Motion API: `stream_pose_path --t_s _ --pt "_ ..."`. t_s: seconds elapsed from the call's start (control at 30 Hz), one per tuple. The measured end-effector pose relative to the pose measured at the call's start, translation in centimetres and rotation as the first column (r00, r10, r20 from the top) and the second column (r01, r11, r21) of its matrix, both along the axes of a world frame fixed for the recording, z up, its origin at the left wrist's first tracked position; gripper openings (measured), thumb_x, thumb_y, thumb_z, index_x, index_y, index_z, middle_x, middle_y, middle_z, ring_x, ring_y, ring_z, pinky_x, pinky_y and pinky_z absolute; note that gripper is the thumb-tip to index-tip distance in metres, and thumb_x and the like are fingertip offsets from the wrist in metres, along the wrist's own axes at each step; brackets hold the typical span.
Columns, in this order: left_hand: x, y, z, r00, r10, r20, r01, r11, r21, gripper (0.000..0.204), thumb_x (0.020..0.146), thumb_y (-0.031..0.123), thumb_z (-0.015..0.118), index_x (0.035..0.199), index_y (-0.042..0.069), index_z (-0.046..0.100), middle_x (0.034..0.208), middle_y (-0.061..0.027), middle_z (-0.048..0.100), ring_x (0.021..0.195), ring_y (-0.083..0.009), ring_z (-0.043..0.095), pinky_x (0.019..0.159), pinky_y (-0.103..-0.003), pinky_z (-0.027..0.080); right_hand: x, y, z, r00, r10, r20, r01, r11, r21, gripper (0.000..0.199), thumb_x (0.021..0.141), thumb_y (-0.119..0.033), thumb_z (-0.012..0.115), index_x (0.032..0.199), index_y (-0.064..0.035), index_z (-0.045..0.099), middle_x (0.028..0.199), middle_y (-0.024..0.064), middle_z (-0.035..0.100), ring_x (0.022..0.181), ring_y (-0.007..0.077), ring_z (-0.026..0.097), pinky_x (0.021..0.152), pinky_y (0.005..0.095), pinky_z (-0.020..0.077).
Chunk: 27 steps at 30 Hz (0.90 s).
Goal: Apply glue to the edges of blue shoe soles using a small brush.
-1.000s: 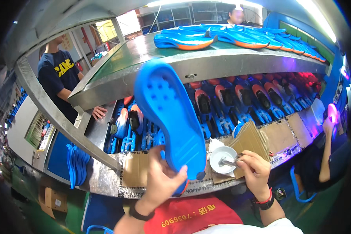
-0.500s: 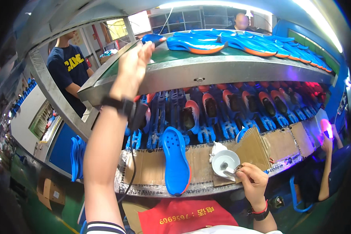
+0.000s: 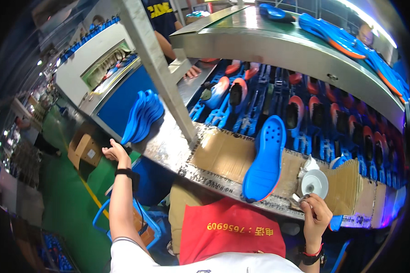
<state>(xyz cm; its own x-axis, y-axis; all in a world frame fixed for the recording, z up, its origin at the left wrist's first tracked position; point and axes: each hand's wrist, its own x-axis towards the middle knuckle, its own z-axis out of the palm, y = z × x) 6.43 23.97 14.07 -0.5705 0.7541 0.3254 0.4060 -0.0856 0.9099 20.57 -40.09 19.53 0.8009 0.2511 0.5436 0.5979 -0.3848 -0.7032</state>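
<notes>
My left hand [image 3: 117, 153], fingers stretched out and holding nothing, is reaching just below a stack of blue shoe soles [image 3: 142, 117] at the bench's left end. My right hand [image 3: 317, 213] pinches what looks like a small brush [image 3: 298, 198] with a whitish tip; the fingers hide part of it. Beside that tip stands a white bowl [image 3: 321, 182] with a little clear or pale stuff in the bottom. A single blue sole [image 3: 265, 159] with an orange edge lies on the cardboard-covered bench, inner side up, between my hands and touched by neither.
Behind the bench, shoes with orange toes [image 3: 295, 111] sit on blue racks. Above them runs a metal-edged green belt [image 3: 241, 22] carrying more blue soles [image 3: 337, 41]. A slanting metal post [image 3: 157, 68] rises near the soles stack. Folded cardboard [image 3: 346, 186] lies right of the bowl.
My left hand has come down from the upper belt, where it was at a blue sole, to the stack at left. The view has swung left. My right hand still pinches the brush by the bowl.
</notes>
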Motion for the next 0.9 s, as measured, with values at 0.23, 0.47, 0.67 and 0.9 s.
stream_pose_path --t_s 0.23,0.47,0.67,0.9 --pt "-2.7 5.0 -3.9 0.327 -0.319 0.89 0.798 0.597 -0.079 0.118 0.08 0.074 0.054 0.154 0.0 -0.001 0.161 -0.0229 -0.004 0.144 -0.0509 0.01 0.116 -0.06 0.013 -0.9 1.3 0.2 1.0 0.015 0.015 -0.014 0.998 -0.055 0.012 0.077 0.006 0.073 0.087 0.0053 0.067 0.093 0.0144 0.068 0.054 0.0096 0.052 0.049 0.0223 0.0376" --pt "0.4 5.2 -2.4 0.079 -0.383 0.92 0.909 0.408 0.091 0.106 0.073 0.088 0.045 0.132 0.0 0.043 0.134 -0.0192 0.046 0.118 -0.0348 0.046 0.094 -0.051 0.042 -1.2 -0.1 -0.3 0.999 -0.034 0.023 0.035 0.996 -0.088 0.012 0.078 0.006 0.072 0.087 0.0052 0.066 0.094 0.0149 0.068 0.054 0.0099 0.05 0.049 0.0229 0.0369" --pt "4.2 3.9 -1.3 -0.076 -0.231 0.97 0.978 0.174 0.118 0.093 0.074 0.061 0.075 0.133 -0.004 0.042 0.139 -0.0189 0.045 0.131 -0.0463 0.041 0.107 -0.068 0.028 -1.5 0.4 -0.1 1.0 -0.015 0.002 0.015 0.995 -0.095 0.012 0.078 0.006 0.072 0.088 0.0049 0.066 0.094 0.0147 0.068 0.054 0.0105 0.049 0.048 0.0234 0.036" --pt "4.1 1.5 -3.6 -0.024 -0.462 0.886 0.966 0.218 0.14 0.055 0.088 0.012 0.072 0.134 0.001 0.043 0.134 -0.0196 0.048 0.122 -0.0375 0.05 0.1 -0.058 0.047 -1.4 1.0 0.0 1.0 0.024 -0.002 -0.024 0.998 -0.065 0.012 0.078 0.005 0.072 0.088 0.0043 0.066 0.093 0.0142 0.068 0.056 0.0115 0.052 0.049 0.0235 0.0377"
